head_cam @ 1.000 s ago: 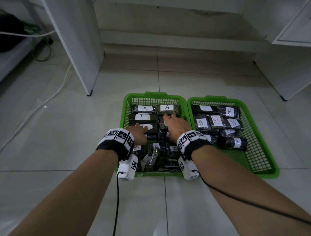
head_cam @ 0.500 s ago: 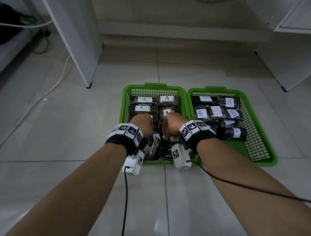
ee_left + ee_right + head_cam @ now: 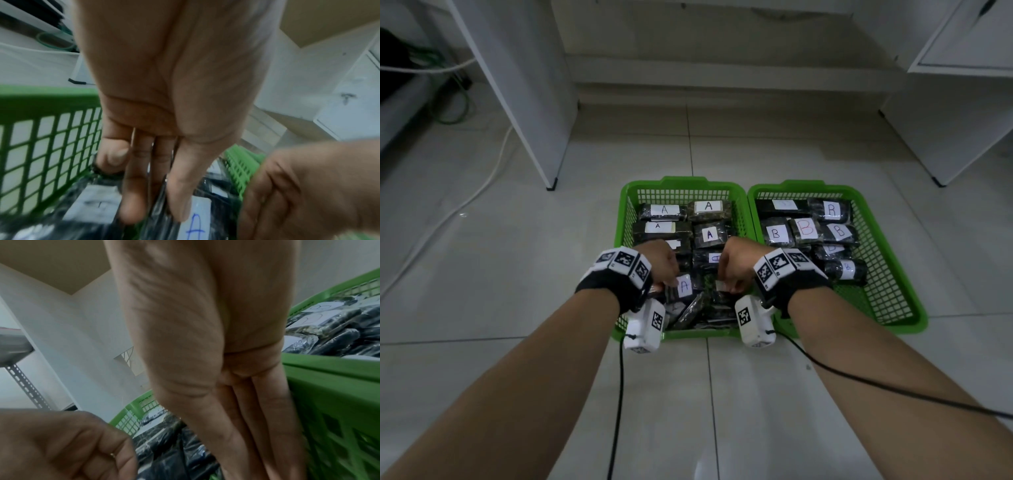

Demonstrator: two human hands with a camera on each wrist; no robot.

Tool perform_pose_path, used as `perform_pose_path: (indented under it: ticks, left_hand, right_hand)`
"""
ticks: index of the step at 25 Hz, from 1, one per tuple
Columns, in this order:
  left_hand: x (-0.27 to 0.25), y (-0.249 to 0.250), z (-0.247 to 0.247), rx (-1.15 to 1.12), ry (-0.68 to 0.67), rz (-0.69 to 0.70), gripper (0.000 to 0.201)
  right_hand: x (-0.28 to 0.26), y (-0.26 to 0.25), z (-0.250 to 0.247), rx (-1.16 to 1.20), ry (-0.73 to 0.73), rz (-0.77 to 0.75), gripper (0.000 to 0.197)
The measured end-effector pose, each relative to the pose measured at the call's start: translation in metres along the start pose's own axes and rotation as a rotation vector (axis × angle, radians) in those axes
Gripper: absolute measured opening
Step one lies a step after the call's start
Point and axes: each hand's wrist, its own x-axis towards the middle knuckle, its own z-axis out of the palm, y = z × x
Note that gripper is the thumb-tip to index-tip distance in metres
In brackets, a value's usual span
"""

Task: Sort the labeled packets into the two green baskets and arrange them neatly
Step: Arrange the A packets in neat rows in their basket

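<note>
Both green baskets (image 3: 739,200) hold sorted packets; left hand (image 3: 662,262) pinches an A packet (image 3: 683,286), right hand (image 3: 736,263) grips another packet (image 3: 722,286), front rows untidy.

"A" packets (image 3: 664,209); "B" packets (image 3: 775,233)

- Both forearms reach forward, bare, converging toward centre; tagged bands and white camera units on both wrists.
- Left hand (image 3: 661,263): palm down, fingers (image 3: 131,194) pointing down and fairly straight, thumb alongside them, tips among the packets. Whether it pinches anything: can't tell.
- Right hand (image 3: 736,265): knuckles up, fingers (image 3: 273,426) held together, extended downward. Tips run out of the wrist view, so grip unclear.
- Hands close side by side, not touching.
</note>
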Motion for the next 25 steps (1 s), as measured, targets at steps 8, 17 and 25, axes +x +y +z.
perform_pose_path:
  ticks: [8,17,25]
  left_hand:
    - [-0.002,-0.005,-0.03,-0.401,0.319,0.068,0.011]
    - [0.002,0.004,-0.026,-0.254,0.373,0.074,0.038]
    - [0.0,0.01,-0.022,0.207,0.024,0.006,0.057]
  right_hand:
    - [-0.008,-0.019,-0.013,0.092,0.333,-0.3,0.088]
    - [0.005,-0.002,-0.027,-0.257,0.594,-0.161,0.031]
    - [0.04,-0.011,-0.021,-0.31,0.499,-0.1,0.021]
